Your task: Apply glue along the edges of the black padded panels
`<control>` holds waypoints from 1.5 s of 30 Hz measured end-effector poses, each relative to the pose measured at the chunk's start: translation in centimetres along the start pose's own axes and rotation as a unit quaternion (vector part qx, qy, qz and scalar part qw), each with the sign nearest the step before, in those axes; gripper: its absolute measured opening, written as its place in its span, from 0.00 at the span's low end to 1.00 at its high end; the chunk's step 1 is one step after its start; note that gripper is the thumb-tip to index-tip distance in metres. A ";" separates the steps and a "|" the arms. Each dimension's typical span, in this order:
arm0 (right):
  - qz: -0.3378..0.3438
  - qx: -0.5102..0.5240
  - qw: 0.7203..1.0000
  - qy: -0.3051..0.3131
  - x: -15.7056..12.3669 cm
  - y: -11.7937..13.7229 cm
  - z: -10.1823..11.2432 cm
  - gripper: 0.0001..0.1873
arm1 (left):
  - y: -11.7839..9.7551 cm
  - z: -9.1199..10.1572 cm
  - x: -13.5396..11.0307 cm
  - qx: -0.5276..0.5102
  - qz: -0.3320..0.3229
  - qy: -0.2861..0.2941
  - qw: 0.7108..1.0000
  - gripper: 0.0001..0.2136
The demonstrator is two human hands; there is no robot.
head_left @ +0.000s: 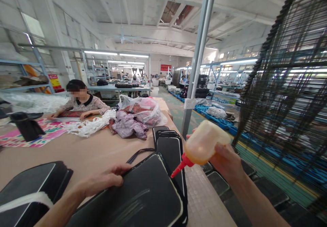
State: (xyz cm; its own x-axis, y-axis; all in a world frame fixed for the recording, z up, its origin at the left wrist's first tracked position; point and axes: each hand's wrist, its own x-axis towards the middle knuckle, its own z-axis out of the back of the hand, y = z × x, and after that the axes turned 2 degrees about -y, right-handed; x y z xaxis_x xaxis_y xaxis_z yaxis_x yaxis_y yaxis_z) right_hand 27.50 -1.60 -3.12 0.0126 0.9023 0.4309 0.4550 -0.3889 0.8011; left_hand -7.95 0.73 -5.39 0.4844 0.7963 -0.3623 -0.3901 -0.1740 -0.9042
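My right hand (226, 155) is wrapped round a squeeze glue bottle (204, 141), tipped so that its red nozzle (180, 165) points down and left. The nozzle tip is at the right edge of a black panel (143, 193) with rounded corners. A pale line of glue runs along that edge. On the panel's far left side, my left hand (109, 177) grips the rim, thumb on top; some of its fingers are hidden. More black panels (170, 148) lie stacked just beyond, and a black strap (139, 153) sticks out to the left.
A bundle of black panels (28, 182) tied with a white band lies at left. Purple cloth (130, 124), a plastic bag (143, 109) and white strips (89, 124) are further back, near a seated person (84, 101). A metal post (196, 60) and wire rack (286, 73) stand right.
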 end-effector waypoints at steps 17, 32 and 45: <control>-0.031 -0.012 0.996 0.079 0.6 0.5 -1.0 0.28 | -1.7 -0.6 -0.1 -0.039 0.008 0.044 0.998 0.25; -0.064 0.047 0.976 -0.204 -4.9 -3.0 1.1 0.32 | 1.6 0.3 2.2 -0.158 -0.020 -0.010 0.987 0.24; 0.097 -0.023 0.949 -0.299 -3.3 -9.9 -2.8 0.20 | 2.2 -2.0 3.1 -0.276 -0.044 -0.076 0.957 0.22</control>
State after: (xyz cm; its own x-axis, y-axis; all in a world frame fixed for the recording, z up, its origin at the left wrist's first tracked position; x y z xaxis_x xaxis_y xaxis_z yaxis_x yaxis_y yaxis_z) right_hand 20.44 -1.30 -11.31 0.6009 0.7524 0.2699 0.3542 -0.5533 0.7539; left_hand -5.73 1.60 -8.98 0.3612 0.8897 -0.2792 0.1411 -0.3481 -0.9268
